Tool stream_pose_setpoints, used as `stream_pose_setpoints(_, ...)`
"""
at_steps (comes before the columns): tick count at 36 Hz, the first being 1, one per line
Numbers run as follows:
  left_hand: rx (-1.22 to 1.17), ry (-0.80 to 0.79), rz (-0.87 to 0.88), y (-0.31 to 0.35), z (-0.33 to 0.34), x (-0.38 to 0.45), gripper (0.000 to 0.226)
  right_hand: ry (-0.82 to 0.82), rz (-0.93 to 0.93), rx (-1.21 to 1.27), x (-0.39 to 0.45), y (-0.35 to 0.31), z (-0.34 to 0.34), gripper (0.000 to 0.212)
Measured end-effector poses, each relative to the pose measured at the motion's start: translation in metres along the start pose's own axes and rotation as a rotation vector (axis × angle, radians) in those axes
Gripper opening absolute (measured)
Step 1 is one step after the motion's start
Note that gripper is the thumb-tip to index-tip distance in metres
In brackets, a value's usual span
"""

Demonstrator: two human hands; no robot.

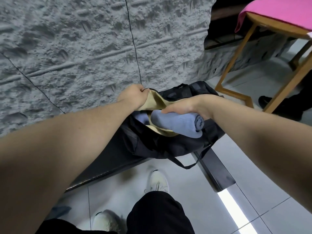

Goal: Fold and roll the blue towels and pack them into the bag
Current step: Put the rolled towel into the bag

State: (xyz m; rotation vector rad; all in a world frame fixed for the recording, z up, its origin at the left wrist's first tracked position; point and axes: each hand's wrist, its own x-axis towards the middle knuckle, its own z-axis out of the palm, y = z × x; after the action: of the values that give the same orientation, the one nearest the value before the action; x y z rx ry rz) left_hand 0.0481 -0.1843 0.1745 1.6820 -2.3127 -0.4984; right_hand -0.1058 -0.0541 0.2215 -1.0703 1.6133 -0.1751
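A black bag (168,146) with a tan lining hangs over the near right edge of the grey table. My left hand (135,95) grips the far rim of the bag and holds its mouth open. My right hand (189,107) grips a rolled blue towel (179,124) from above, right over the bag's opening. Another blue towel (141,118) lies inside the bag, partly hidden by the roll.
The grey textured table (76,48) fills the upper left. A wooden stool (263,53) with a pink cloth stands at the right on the tiled floor. The bag's strap (190,164) dangles below it. My white shoes (157,181) are beneath, and another person's black shoe (265,100) is near the stool.
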Motion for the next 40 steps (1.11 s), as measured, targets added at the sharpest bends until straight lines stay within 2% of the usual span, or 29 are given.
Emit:
stream_pose_setpoints(2, -0.009, 0.037, 0.014, 0.001, 0.001, -0.001, 0.043, 0.023, -0.023, -0.001, 0.005, -0.004, 0.001, 0.018)
stream_pose_setpoints(5, -0.018, 0.077, 0.047, 0.002, 0.0, -0.003, 0.037, 0.049, -0.017, -0.046, 0.017, -0.015, 0.005, 0.022)
stream_pose_setpoints(8, -0.048, 0.116, 0.07, 0.0, -0.001, -0.005, 0.034, 0.141, -0.025, -0.129, 0.035, -0.023, 0.011, 0.029)
stream_pose_setpoints(11, -0.098, 0.144, 0.067, 0.0, -0.003, -0.006, 0.032, 0.259, 0.008, -0.14, 0.054, -0.021, 0.019, 0.06)
stream_pose_setpoints(14, -0.129, 0.152, 0.056, 0.0, -0.005, -0.006, 0.033, 0.309, 0.004, -0.054, 0.072, -0.014, 0.027, 0.074)
stream_pose_setpoints(20, -0.215, 0.155, 0.082, -0.001, -0.006, -0.005, 0.037, 0.372, -0.011, 0.133, 0.101, -0.004, 0.035, 0.075)
stream_pose_setpoints(23, -0.244, 0.141, 0.067, 0.0, -0.006, -0.005, 0.037, 0.376, 0.009, 0.132, 0.114, 0.004, 0.037, 0.074)
stream_pose_setpoints(30, -0.12, 0.025, 0.148, 0.005, -0.005, -0.01, 0.022, 0.369, -0.055, 0.355, 0.128, 0.001, 0.042, 0.066)
stream_pose_setpoints(32, -0.066, 0.106, 0.243, 0.002, -0.005, -0.017, 0.022, 0.349, -0.061, 0.41, 0.133, -0.001, 0.041, 0.066)
stream_pose_setpoints(35, 0.015, 0.305, 0.535, 0.0, -0.008, -0.035, 0.014, 0.312, -0.028, 0.462, 0.134, -0.001, 0.041, 0.053)
stream_pose_setpoints(37, -0.02, 0.191, 0.737, -0.005, -0.011, -0.044, 0.015, 0.256, 0.019, 0.468, 0.129, 0.002, 0.041, 0.044)
stream_pose_setpoints(40, 0.029, -0.135, 0.932, -0.018, -0.012, -0.056, 0.033, 0.212, 0.011, 0.454, 0.13, 0.009, 0.039, 0.033)
